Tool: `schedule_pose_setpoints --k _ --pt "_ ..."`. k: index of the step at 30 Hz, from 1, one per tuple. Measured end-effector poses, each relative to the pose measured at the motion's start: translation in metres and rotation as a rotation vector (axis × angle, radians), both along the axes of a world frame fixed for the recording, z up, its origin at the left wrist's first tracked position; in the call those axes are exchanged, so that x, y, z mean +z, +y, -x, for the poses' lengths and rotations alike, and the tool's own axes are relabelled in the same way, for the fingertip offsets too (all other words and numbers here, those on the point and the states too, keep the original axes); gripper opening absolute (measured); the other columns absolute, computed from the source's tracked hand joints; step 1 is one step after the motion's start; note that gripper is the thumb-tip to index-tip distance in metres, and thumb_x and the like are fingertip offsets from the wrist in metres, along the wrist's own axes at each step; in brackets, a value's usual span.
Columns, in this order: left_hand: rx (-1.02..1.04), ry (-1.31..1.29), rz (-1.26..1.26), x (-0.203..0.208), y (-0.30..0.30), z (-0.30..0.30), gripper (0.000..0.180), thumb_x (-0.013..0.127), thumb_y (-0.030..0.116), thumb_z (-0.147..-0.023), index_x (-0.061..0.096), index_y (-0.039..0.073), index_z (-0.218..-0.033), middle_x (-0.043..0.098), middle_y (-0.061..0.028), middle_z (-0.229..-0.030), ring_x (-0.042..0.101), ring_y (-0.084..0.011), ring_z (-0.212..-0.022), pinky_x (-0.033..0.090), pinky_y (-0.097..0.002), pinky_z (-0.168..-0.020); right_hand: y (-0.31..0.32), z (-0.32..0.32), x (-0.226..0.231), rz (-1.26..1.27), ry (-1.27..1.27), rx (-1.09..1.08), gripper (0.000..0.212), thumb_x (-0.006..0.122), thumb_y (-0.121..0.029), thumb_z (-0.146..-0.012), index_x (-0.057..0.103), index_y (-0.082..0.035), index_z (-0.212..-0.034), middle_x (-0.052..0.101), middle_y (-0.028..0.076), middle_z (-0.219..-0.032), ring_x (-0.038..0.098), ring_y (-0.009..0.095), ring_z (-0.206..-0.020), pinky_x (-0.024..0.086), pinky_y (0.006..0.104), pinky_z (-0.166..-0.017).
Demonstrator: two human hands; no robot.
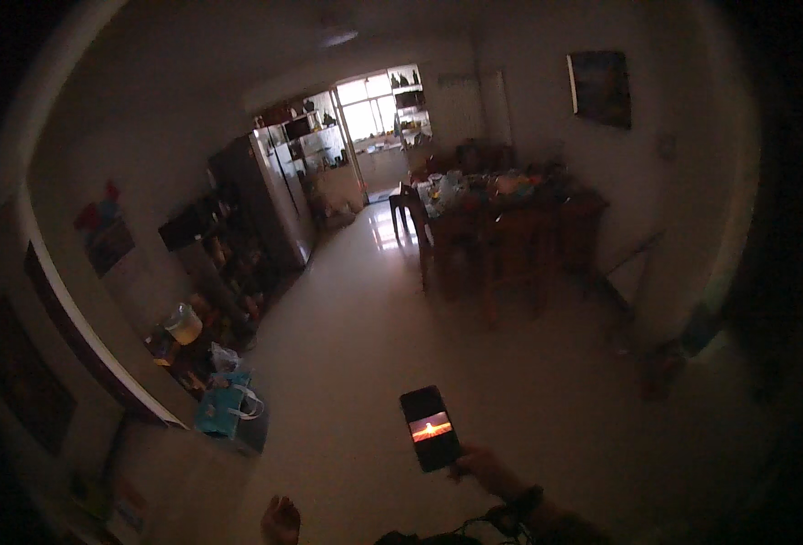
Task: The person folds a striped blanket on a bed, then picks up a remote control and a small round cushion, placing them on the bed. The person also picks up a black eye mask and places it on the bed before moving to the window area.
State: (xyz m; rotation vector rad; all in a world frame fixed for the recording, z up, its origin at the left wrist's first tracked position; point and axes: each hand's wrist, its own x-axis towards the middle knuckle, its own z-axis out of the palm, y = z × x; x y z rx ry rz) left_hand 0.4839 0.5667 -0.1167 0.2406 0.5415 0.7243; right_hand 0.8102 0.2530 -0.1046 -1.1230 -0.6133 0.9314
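Observation:
A dark smartphone is held up in front of me, gripped at its lower right edge by my right hand. Its screen is lit, with a bright orange and yellow picture across the middle and black above and below. My left hand hangs low at the bottom edge of the view, apart from the phone. Its fingers are loosely bent, and nothing shows in them. Dim light hides the finer detail of both hands.
Pale tiled floor stretches toward a bright window. A cluttered dark wooden table with chairs stands at the right, a tall fridge at the left. Nearer on the left are a teal bag and a yellowish tub.

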Motion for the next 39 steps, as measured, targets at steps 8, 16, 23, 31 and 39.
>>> schedule_pose_setpoints --k 8,16,23,31,39 --pt "-0.085 -0.287 0.077 -0.087 0.060 -0.028 0.026 0.046 0.014 -0.096 0.048 0.003 -0.119 0.054 -0.0078 -0.076 0.053 -0.0168 -0.071 0.047 -0.0330 -0.064 0.043 -0.072 -0.033 0.170 0.054 0.002 0.038 0.051 -0.029 -0.091 0.057 0.002 -0.112 0.062 0.010 -0.087 0.060 0.018 -0.079 0.050 0.0336 -0.075" --pt "-0.096 -0.184 -0.081 -0.061 0.179 -0.193 0.021 0.049 0.007 -0.093 0.054 0.005 -0.113 0.065 -0.0105 -0.096 0.064 -0.0232 -0.088 0.054 -0.0348 -0.077 0.088 -0.132 -0.008 0.225 0.050 -0.161 0.038 0.056 -0.022 -0.084 0.059 0.002 -0.113 0.066 0.009 -0.093 0.063 0.018 -0.083 0.050 0.0331 -0.077" --pt "-0.245 -0.096 -0.033 0.002 0.231 -0.353 0.017 0.051 0.005 -0.091 0.056 0.006 -0.107 0.065 -0.0082 -0.098 0.064 -0.0200 -0.086 0.053 -0.0308 -0.078 0.144 -0.221 -0.005 0.315 -0.111 -0.368 0.036 0.050 -0.030 -0.092 0.061 0.002 -0.106 0.066 0.012 -0.092 0.063 0.020 -0.086 0.049 0.0375 -0.083" --pt "0.057 -0.187 -0.236 -0.049 0.347 -0.358 0.026 0.057 0.013 -0.088 0.059 0.006 -0.113 0.065 -0.0066 -0.108 0.064 -0.0181 -0.094 0.053 -0.0302 -0.082 0.219 -0.435 -0.068 0.170 -0.067 -0.329 0.040 0.048 -0.031 -0.093 0.053 0.000 -0.118 0.061 0.012 -0.110 0.061 0.023 -0.096 0.051 0.0407 -0.084" --pt "0.266 -0.183 -0.390 -0.052 0.451 -0.358 0.026 0.049 0.016 -0.093 0.064 0.005 -0.110 0.067 -0.0103 -0.108 0.064 -0.0218 -0.097 0.050 -0.0383 -0.088 0.338 -0.648 -0.135 0.128 -0.176 -0.320 0.036 0.049 -0.028 -0.093 0.053 -0.003 -0.119 0.060 0.006 -0.096 0.061 0.017 -0.086 0.051 0.0353 -0.079"
